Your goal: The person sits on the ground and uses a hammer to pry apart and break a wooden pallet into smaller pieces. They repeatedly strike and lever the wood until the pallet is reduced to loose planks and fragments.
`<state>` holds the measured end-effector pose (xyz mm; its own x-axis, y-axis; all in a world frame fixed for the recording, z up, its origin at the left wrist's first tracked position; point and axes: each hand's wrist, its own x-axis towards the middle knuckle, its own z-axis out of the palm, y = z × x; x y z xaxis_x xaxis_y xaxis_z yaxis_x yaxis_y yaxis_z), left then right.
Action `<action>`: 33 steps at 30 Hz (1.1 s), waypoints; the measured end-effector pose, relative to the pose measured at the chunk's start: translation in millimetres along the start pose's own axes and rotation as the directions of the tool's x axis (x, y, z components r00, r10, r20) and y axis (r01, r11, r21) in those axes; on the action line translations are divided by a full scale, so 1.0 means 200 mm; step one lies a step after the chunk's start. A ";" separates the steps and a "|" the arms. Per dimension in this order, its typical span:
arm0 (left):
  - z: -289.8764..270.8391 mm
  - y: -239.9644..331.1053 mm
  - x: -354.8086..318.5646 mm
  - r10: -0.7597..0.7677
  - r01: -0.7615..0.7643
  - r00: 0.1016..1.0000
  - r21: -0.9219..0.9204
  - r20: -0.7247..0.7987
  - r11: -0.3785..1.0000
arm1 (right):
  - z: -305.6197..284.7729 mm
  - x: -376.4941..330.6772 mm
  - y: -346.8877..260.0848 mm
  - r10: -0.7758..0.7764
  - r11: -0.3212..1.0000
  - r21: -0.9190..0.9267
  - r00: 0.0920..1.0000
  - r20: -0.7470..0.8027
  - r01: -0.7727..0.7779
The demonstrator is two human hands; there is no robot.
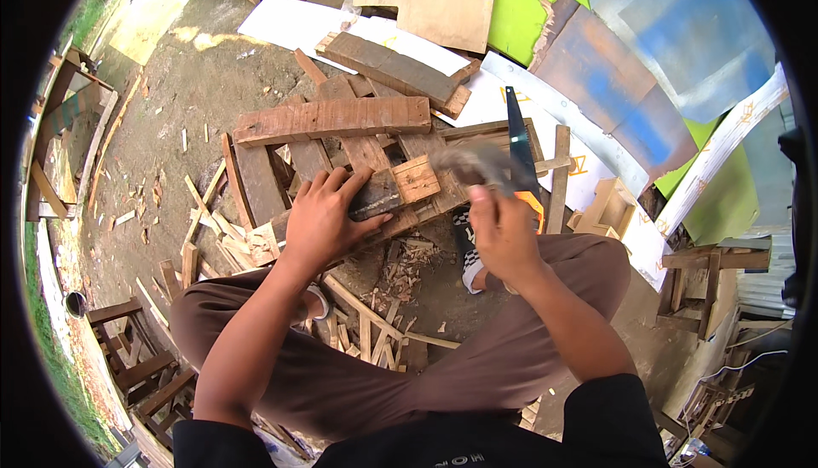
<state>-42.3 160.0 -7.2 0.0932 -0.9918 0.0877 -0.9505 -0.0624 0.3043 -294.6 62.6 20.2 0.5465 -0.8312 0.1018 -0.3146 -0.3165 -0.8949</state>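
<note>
My left hand point(317, 223) presses on a dark wooden block point(375, 197), its fingers over the top and the thumb along the near side. A paler, freshly cut part point(416, 179) shows at the block's right end. In my right hand point(507, 242) is a hammer point(474, 161), its head smeared by motion just above and to the right of that pale end. The fingers close round its handle. Under the block lies a stack of brown boards point(308, 160), with a thick reddish-brown beam point(332, 120) across it.
A handsaw point(518, 132) with an orange-and-black handle lies to the right of the stack. Wood offcuts point(366, 310) litter the ground between my legs. Farther off are a plywood sheet point(426, 0), painted panels point(673, 34) and a wooden stool point(711, 276) at the right.
</note>
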 end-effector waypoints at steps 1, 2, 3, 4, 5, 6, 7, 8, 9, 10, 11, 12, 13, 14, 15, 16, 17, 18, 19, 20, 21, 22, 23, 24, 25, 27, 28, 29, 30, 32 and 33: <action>0.00 0.00 0.00 -0.002 0.002 1.000 -0.001 0.001 1.000 | 0.01 0.00 0.02 0.045 0.984 -0.177 0.994 0.098 -0.027; -0.01 0.00 0.01 -0.017 0.017 1.000 -0.004 0.022 1.000 | 0.01 0.00 0.03 0.064 0.989 -0.136 0.992 0.108 -0.049; -0.01 0.00 0.02 0.006 -0.006 1.000 0.005 -0.002 1.000 | 0.02 0.00 0.03 0.129 0.987 -0.109 0.983 0.127 -0.116; -0.01 0.00 0.02 0.010 -0.010 1.000 0.012 -0.001 1.000 | 0.00 0.00 0.02 0.194 0.980 -0.081 0.969 0.154 -0.184; -0.01 0.00 0.02 -0.008 0.008 1.000 0.014 0.030 1.000 | 0.00 0.01 0.00 0.203 0.979 -0.056 0.971 0.126 -0.197; -0.01 0.00 0.02 0.007 -0.007 1.000 0.021 0.002 1.000 | -0.01 0.02 -0.02 0.154 0.987 -0.059 0.983 0.097 -0.149; -0.01 0.00 0.02 0.006 -0.006 1.000 0.019 0.001 1.000 | -0.03 0.04 -0.05 0.111 0.992 -0.065 0.991 0.070 -0.107; 0.00 0.00 0.02 -0.008 0.008 1.000 0.016 0.019 1.000 | -0.04 0.05 -0.08 0.069 0.995 -0.076 0.997 0.044 -0.066; 0.00 0.00 0.01 0.001 -0.001 1.000 0.019 0.010 1.000 | -0.05 0.06 -0.11 0.025 1.000 0.009 0.999 0.020 -0.025; 0.00 0.00 0.01 0.005 -0.005 1.000 0.017 -0.006 1.000 | -0.06 0.06 -0.13 -0.003 0.997 0.073 1.000 -0.019 0.005; 0.01 -0.01 0.01 0.000 0.000 1.000 0.017 -0.003 1.000 | -0.06 0.07 -0.14 -0.026 0.990 0.139 0.998 -0.058 0.034; 0.01 -0.01 0.00 -0.006 0.006 1.000 0.015 -0.001 1.000 | -0.06 0.06 -0.15 -0.044 0.977 0.205 0.994 -0.098 0.063; 0.00 -0.01 0.00 -0.010 0.010 1.000 0.013 0.006 1.000 | -0.03 0.07 -0.14 -0.095 0.972 0.203 0.986 -0.136 0.121; 0.00 0.00 0.00 -0.013 0.013 1.000 0.010 0.008 1.000 | -0.01 0.07 -0.13 -0.145 0.964 0.197 0.974 -0.174 0.178; 0.00 0.00 0.00 -0.004 0.004 1.000 0.001 -0.009 1.000 | 0.04 0.09 -0.11 -0.263 0.950 0.108 0.939 -0.220 0.292; -0.01 0.00 0.01 -0.018 0.018 1.000 0.004 0.024 1.000 | 0.05 0.08 -0.10 -0.245 0.967 0.036 0.960 -0.137 0.252; -0.01 0.00 0.01 -0.022 0.022 0.999 -0.001 0.035 1.000 | 0.07 0.08 -0.09 -0.110 0.993 -0.032 0.994 0.028 0.111; -0.02 0.01 0.01 -0.031 0.032 0.999 -0.011 0.039 0.999 | 0.08 0.09 -0.09 0.026 0.981 -0.196 0.987 0.161 0.006; -0.02 0.01 0.01 -0.021 0.021 0.999 -0.009 0.038 1.000 | 0.10 0.09 -0.09 -0.048 0.985 -0.159 0.987 0.154 0.073; -0.02 0.01 0.02 -0.012 0.013 0.999 -0.007 0.031 1.000 | 0.11 0.09 -0.09 -0.070 0.984 -0.151 0.988 0.141 0.092; -0.01 0.00 0.02 -0.026 0.026 0.999 -0.011 0.048 1.000 | 0.11 0.10 -0.10 -0.095 0.986 -0.126 0.988 0.118 0.110; -0.01 0.00 0.02 0.006 -0.006 1.000 0.004 0.002 1.000 | 0.10 0.10 -0.11 -0.114 0.987 -0.099 0.988 0.104 0.124; -0.01 -0.01 0.01 0.019 -0.019 1.000 0.012 -0.018 1.000 | 0.09 0.09 -0.12 -0.148 0.986 -0.055 0.983 0.105 0.154; 0.00 -0.01 0.01 0.031 -0.031 0.999 0.017 -0.032 0.999 | 0.08 0.09 -0.12 -0.194 0.978 -0.067 0.980 0.035 0.196; 0.01 -0.01 0.00 0.018 -0.017 1.000 0.018 -0.021 1.000 | 0.06 0.09 -0.12 -0.261 0.963 -0.068 0.965 -0.023 0.259; 0.01 -0.02 0.00 -0.001 0.001 1.000 -0.005 -0.005 1.000 | 0.05 0.08 -0.10 -0.334 0.941 -0.074 0.940 -0.074 0.329; 0.01 -0.02 0.00 -0.011 0.011 1.000 -0.010 0.015 1.000 | 0.05 0.08 -0.09 -0.335 0.941 -0.071 0.940 -0.068 0.330; 0.01 -0.01 0.00 -0.019 0.020 1.000 -0.012 0.024 1.000 | 0.06 0.08 -0.09 -0.331 0.943 -0.067 0.941 -0.068 0.327; 0.01 -0.01 0.00 -0.021 0.021 0.999 -0.013 0.032 1.000 | 0.06 0.08 -0.08 -0.191 0.976 -0.093 0.981 0.044 0.195; 0.00 0.00 0.00 -0.010 0.010 1.000 -0.011 0.023 1.000 | 0.06 0.09 -0.08 0.054 0.977 -0.214 0.975 0.216 -0.006; 0.00 -0.01 0.01 0.009 -0.009 1.000 -0.003 0.003 1.000 | 0.08 0.10 -0.09 0.030 0.974 -0.226 0.977 0.210 0.018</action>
<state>-40.8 158.7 -6.6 0.0843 -0.9926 0.0878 -0.9503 -0.0536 0.3067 -266.3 58.5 31.4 0.6872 -0.7262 -0.0188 -0.4717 -0.4264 -0.7718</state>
